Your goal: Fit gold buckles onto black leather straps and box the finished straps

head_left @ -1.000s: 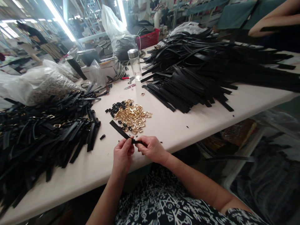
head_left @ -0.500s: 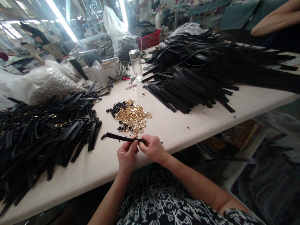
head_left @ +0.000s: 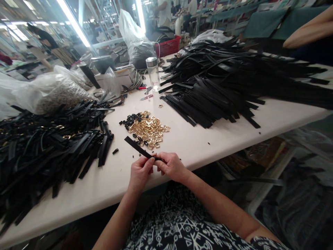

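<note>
Both hands meet near the front edge of the table, pinching one black strap [head_left: 137, 147]. My left hand [head_left: 140, 170] grips it between thumb and fingers, and its flat free end points up and to the left. My right hand [head_left: 171, 166] is closed on the strap's other end, close beside the left. Fingers hide the part between the hands, so I cannot make out any fitting there. Just beyond the hands lies a pile of gold metal buckles [head_left: 151, 128], with small black pieces [head_left: 132, 119] heaped at its left.
Straps with gold fittings [head_left: 52, 146] cover the table's left side. A large stack of plain black straps [head_left: 213, 97] fills the right. Behind stand a glass bottle [head_left: 153, 74], a pen [head_left: 146, 97], plastic bags [head_left: 52, 90] and a red basket [head_left: 168, 47]. Another person's arm [head_left: 309, 29] shows at right.
The strap's free end has swung upward to a steeper angle. A small dark piece that was at its tip now lies on the table, left of the hands. Both hands keep their grip.
</note>
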Available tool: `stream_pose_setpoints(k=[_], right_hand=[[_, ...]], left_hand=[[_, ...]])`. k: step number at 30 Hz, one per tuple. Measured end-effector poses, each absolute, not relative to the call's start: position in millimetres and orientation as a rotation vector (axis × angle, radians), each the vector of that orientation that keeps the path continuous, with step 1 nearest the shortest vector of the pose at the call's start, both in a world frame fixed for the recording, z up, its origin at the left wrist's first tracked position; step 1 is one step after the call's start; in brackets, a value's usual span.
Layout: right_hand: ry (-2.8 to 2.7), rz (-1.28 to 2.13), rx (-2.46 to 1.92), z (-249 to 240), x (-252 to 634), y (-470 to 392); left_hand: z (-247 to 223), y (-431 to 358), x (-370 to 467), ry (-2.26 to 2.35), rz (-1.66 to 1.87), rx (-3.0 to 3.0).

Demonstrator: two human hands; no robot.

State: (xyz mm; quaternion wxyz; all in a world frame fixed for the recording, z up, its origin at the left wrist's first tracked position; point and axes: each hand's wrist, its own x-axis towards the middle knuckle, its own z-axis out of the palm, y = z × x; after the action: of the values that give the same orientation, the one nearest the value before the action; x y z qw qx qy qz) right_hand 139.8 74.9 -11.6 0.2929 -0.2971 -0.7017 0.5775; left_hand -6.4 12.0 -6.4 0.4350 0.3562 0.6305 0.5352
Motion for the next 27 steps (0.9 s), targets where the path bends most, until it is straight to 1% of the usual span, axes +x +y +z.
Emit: stream_pose_setpoints(k=[2,4,8,14,17,22,24,27], right_hand=[[-1.907,1.509,-0.788,-11.4,138.8,74.5],[-1.959,1.436,-0.809,-10.8,137.3,73.9],[-2.025,1.322,-0.828,-10.2,135.6,73.9],[-1.993,1.499,-0.757,-8.6,140.5,77.6],[-2.026,1.523,-0.691,-5.6,143.7,78.8],[-2.100,1.475,-0.636,-2.5,145.7,79.0],[-2.107,1.443,-0.640,-2.2,145.7,78.4],[-2.129,1.375,-0.692,-2.0,144.8,77.2]], left_hand=[[-5.9,10.8,-10.0,1.575,1.332,0.892],[-7.8,9.8,-13.6,1.556,1.406,0.850],[-12.5,7.5,-20.0,1.401,1.498,0.744],[-8.4,4.0,-25.9,1.235,1.429,0.667],[-3.4,4.7,-32.5,1.262,1.338,0.768],[14.2,10.7,-47.0,1.317,1.074,1.082],[20.2,12.9,-47.3,1.335,1.070,1.151],[22.1,12.6,-42.0,1.380,1.163,1.176]])
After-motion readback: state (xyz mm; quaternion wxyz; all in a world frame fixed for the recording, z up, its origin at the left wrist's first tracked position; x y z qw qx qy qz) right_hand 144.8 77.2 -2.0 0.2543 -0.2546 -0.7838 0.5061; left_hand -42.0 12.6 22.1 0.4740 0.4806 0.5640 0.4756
